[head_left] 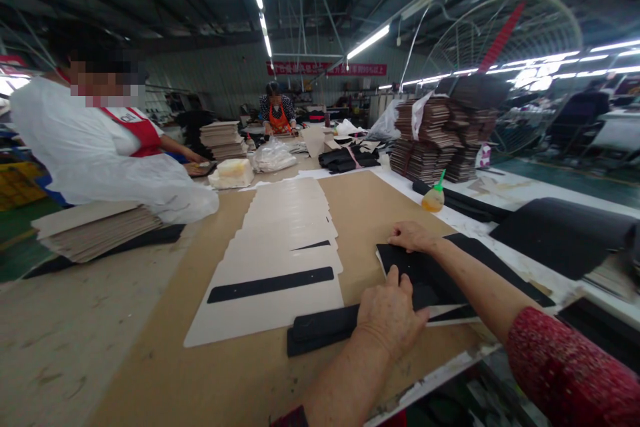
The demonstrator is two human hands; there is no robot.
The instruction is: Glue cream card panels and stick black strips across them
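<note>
My left hand (390, 313) lies with fingers spread on the lower left edge of a black sheet (430, 280), by the end of a stack of black strips (323, 328). At that sheet's upper left corner, my right hand (413, 237) has its fingers bent together at the edge; whether they pinch it is hard to see. Pale material shows under the black sheet's edge. Left of my hands, overlapping pale boards (270, 240) run away from me over brown board (365, 207). One black strip (270, 284) lies across the nearest pale board.
A glue bottle with a green tip (434, 197) stands beyond my right hand. Stacked brown pieces (430, 137) and a large fan (505, 67) are at the back right. A person (110, 127) works at the left beside stacked boards (100, 230); another person (277, 113) works farther back.
</note>
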